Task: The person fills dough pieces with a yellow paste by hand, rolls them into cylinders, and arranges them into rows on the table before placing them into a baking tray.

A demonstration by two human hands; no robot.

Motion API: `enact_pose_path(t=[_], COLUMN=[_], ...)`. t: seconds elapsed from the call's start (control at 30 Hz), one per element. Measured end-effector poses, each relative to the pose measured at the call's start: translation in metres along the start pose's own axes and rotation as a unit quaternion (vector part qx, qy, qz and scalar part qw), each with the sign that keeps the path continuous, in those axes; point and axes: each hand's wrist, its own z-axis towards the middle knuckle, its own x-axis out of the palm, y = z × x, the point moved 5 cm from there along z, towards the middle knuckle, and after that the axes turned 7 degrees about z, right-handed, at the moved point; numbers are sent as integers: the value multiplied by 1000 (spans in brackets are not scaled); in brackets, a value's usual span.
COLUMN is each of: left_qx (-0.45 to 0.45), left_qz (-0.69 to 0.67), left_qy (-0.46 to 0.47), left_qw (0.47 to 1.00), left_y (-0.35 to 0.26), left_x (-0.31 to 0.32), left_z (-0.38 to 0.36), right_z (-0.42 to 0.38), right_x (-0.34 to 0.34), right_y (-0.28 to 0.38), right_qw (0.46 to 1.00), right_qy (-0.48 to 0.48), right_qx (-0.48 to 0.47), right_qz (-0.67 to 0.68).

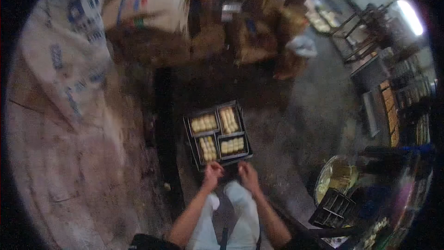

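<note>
A dark tray (pixel 188 141) stands low in front of my legs, turned slightly. In it sit several black baking tins (pixel 217 125), fitted together at right angles, each with rows of pale dough pieces (pixel 204 122). My left hand (pixel 212 176) is at the tray's near edge, fingers curled in at the rim. Along the same edge, farther right, my right hand (pixel 248 176) also has its fingers bent, with their tips right at the rim. Both hands are somewhat blurred, and the undersides of the fingers are hidden.
A pale wooden table (pixel 69 157) with a printed sack (pixel 69 55) runs along the left. Large sacks (pixel 152 4) and brown boxes (pixel 256 39) stand ahead. At lower right are a round basin (pixel 326 178) and a black divided tin (pixel 333 208). Racks (pixel 411 97) line the right.
</note>
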Motion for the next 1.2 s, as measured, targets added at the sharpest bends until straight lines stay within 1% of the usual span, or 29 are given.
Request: enact_pose_path(t=[0.03, 0.07, 0.1, 0.13, 0.17, 0.2, 0.23, 0.27, 0.33, 0.37, 0.4, 0.43, 0.5, 0.53, 0.57, 0.6, 0.63, 0.67, 0.7, 0.73, 0.8, 0.83, 0.9, 0.93, 1.0, 1.07, 1.13, 1.17, 1.2], left_qx=[-38, -86, -66, -167, -164, -193, -196, -198, -205, -211, -150, -145, -106, -108, -46, 14, 3, 15, 24, 9, 37, 32, 41, 30, 38, 95, 39, 24, 57], left_qz=[-22, -141, -101, -148, -141, -172, -184, -196, -151, -116, -66, -58, 30, 38, 105, 168, 170, 146, 125, 130, 165, 168, 247, 248, 301, 349, 343, 346, 361], left_qy=[-8, 52, 72, 119, 134, 175, 218, 262, 289, 305, 366, 375, 444, 450, 452, 453, 459, 456, 452, 457, 484, 492, 529, 540, 543, 565, 548, 566, 558], left_qw=[999, 985, 990, 967, 967, 950, 938, 924, 923, 921, 916, 914, 889, 886, 884, 875, 872, 878, 883, 880, 859, 854, 811, 803, 783, 742, 762, 748, 745], left_y=[2, 4, -97, -171, -203, -234, -252, -267, -292, -295, -276, -282, -298, -293, -284, -276, -271, -269, -267, -258, -242, -228, -203, -191, -176, -161, -143, -142, -148], left_x=[23, 39, 92, 140, 164, 193, 210, 227, 255, 267, 272, 278, 297, 304, 310, 320, 336, 354, 369, 383, 414, 426, 446, 454, 469, 489, 504, 513, 523], left_z=[0, -3, -47, -101, -135, -186, -210, -231, -274, -294, -294, -312, -348, -360, -370, -387, -413, -439, -465, -491, -536, -552, -581, -591, -608, -615, -618, -622, -623], right_z=[-18, -27, -84, -102, -132, -181, -198, -213, -251, -270, -289, -314, -363, -397, -433, -468, -504, -538, -568, -596, -652, -674, -715, -725, -750, -772, -784, -789, -788], right_x=[19, 44, 14, 3, -7, -23, -40, -69, -119, -142, -164, -186, -221, -233, -240, -247, -256, -260, -263, -268, -277, -283, -291, -293, -302, -311, -318, -320, -323], right_y=[3, -2, 107, 124, 140, 165, 185, 201, 227, 235, 241, 249, 262, 267, 265, 260, 252, 238, 217, 188, 156, 142, 110, 94, 66, 60, 58, 57, 54], right_qw=[998, 997, 987, 983, 978, 975, 972, 963, 943, 930, 926, 911, 891, 879, 867, 867, 870, 869, 870, 880, 882, 878, 869, 863, 833, 827, 824, 813, 818], right_qy=[-6, -31, -69, -89, -122, -150, -164, -213, -288, -316, -327, -354, -390, -408, -424, -430, -443, -456, -460, -456, -467, -474, -493, -502, -549, -561, -559, -574, -562], right_qx=[20, -13, -110, -134, -162, -162, -170, -164, -142, -133, -138, -161, -187, -212, -232, -221, -207, -192, -176, -133, -64, -57, -1, 12, -26, -10, 19, 40, 62], right_qz=[61, 69, 92, 90, 56, 13, 21, -9, -87, -134, -130, -138, -140, -130, -120, -118, -63, -6, -1, 1, 0, 2, 47, 50, 72, 36, 90, 95, 104])
